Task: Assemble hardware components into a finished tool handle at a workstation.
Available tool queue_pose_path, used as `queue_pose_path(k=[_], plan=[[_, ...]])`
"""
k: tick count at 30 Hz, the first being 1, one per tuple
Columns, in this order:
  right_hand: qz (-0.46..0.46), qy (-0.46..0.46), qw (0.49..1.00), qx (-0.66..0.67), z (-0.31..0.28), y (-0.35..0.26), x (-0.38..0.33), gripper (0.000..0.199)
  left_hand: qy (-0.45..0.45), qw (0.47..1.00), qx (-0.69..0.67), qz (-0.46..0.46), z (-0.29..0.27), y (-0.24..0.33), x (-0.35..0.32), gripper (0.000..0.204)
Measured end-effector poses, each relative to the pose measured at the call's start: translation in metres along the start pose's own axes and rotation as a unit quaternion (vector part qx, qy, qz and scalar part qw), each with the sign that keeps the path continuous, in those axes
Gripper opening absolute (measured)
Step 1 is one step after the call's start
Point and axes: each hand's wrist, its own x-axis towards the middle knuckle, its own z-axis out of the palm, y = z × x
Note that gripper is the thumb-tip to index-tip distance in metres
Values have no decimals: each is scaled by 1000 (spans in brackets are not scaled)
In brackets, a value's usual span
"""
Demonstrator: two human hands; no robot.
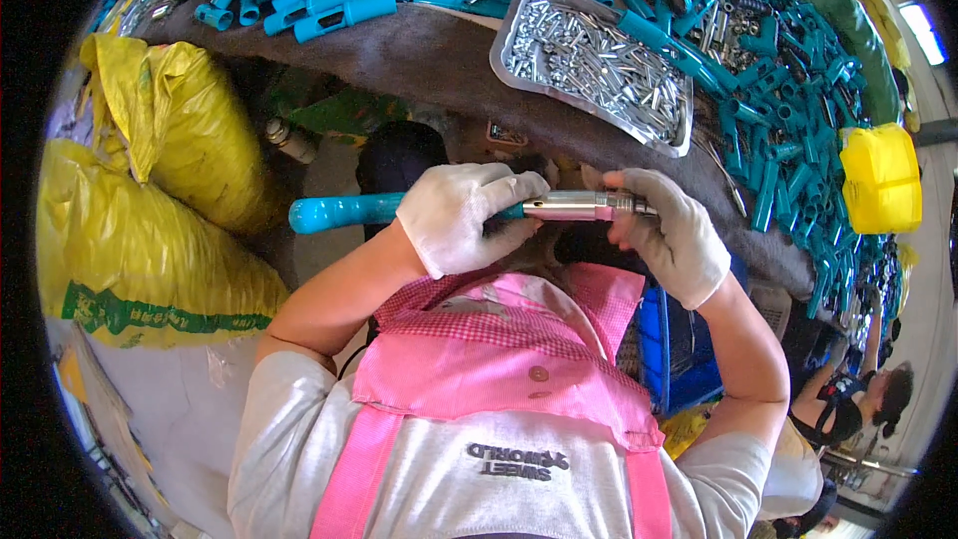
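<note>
A tool with a rounded teal handle [344,212] and a silver metal barrel [567,206] lies level across the space in front of my chest. My left hand [464,215], in a white glove, is wrapped round it where the handle meets the metal. At the barrel's right end, the fingers and thumb of my gloved right hand [681,235] close about the narrow tip. Those fingers partly hide the tip. Beyond my hands, a metal tray [579,103] of small silver pins [599,50] rests on the brown-covered bench.
Teal tubular parts [344,15] are heaped along the bench's far side and down its right. Full yellow sacks [150,250] stand at left. A yellow container [880,180] sits at far right, a blue crate [654,349] by my right arm. Another person [848,404] is at lower right.
</note>
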Motion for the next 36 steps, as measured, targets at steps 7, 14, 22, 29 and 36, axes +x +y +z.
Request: queue_pose_path(k=[7, 14, 22, 29, 36], plan=[[190, -36, 973, 122, 6, 3, 19, 24, 3, 993, 116, 27, -4, -20, 1, 37], [-112, -63, 985, -112, 8, -5, 27, 27, -192, 961, -97, -174, -31, -10, -5, 35], [-162, -26, 980, -108, 23, -5, -5, 22, -189, 940, -253, -131, 3, -14, -31, 39], [59, 30, 977, 201, 35, 18, -8, 32, -88, 994, -12, -65, 5, -4, -24, 26], [-164, -14, 974, -153, 16, 1, 17, 22, -231, 937, -176, -191, -17, -16, -14, 39]])
